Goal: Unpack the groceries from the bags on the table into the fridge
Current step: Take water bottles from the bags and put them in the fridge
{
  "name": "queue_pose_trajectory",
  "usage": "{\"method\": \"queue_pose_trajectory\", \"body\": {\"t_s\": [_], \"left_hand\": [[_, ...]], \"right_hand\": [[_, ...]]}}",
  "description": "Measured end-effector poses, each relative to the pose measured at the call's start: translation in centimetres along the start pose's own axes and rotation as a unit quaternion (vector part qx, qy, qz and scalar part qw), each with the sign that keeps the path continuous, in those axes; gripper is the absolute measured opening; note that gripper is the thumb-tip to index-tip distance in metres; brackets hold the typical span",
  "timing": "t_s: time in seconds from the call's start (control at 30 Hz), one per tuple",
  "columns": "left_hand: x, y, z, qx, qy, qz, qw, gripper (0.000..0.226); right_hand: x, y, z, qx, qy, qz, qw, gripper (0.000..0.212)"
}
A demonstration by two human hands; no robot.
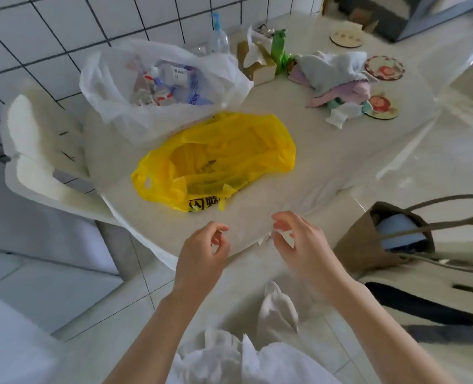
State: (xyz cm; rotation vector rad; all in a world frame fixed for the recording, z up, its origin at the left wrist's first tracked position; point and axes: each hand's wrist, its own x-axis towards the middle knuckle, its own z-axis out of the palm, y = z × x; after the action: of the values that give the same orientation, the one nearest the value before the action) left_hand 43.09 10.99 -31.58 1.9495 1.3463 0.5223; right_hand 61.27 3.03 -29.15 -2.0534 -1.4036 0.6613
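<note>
The table (326, 167) fills the middle of the view, pale and glossy, set against a white tiled wall (49, 37). A white chair (38, 151) stands at its left edge. On the floor at the right, a brown tote (368, 239) with long handles leans by a black-and-white rug (429, 314).

On the table, nearest the wall, sits a white bag (113, 79), open at the top, with packets and bottles (169, 84) showing inside (labels too blurred to read). Just in front of it and touching it lies a yellow bag (229, 159), flattened, mouth toward the person, black print along its near edge.

Farther right on the table is a heap of pastel cloths (338, 79), with round coasters (385, 68) beside it. Behind, near the wall, stand a small carton (257, 65) stuffed with tissue, a green packet (278, 48) and a clear bottle (217, 37).

Both hands hover over the near table edge, in front of the yellow bag and apart from it. The left hand (205, 250) has its fingers loosely curled, thumb near fingertips, holding nothing. The right hand (299, 239) is likewise loosely curled and holds nothing.
</note>
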Motion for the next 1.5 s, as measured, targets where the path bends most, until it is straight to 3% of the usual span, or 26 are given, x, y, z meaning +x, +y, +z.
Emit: {"method": "queue_pose_trajectory", "body": {"t_s": [0.3, 0.67, 1.23, 1.5], "left_hand": [[7.9, 3.0, 2.5, 0.007, 0.115, -0.068, 0.991, 0.017], [19.4, 1.1, -1.7, 0.014, 0.152, -0.122, 0.981, 0.016], [42.7, -0.1, -6.2, -0.024, 0.028, -0.183, 0.982, 0.029], [51.5, -2.3, -4.1, 0.073, 0.001, -0.313, 0.947, 0.038]], "right_hand": [[13.5, 1.6, -4.7, -0.027, -0.098, -0.068, 0.992, 0.030], [27.0, -2.8, -3.0, -0.036, -0.103, -0.160, 0.981, 0.029], [50.2, -8.5, 0.2, -0.111, -0.094, -0.188, 0.971, 0.035], [60.6, -8.8, 4.4, -0.170, -0.153, -0.237, 0.944, 0.043]]}}
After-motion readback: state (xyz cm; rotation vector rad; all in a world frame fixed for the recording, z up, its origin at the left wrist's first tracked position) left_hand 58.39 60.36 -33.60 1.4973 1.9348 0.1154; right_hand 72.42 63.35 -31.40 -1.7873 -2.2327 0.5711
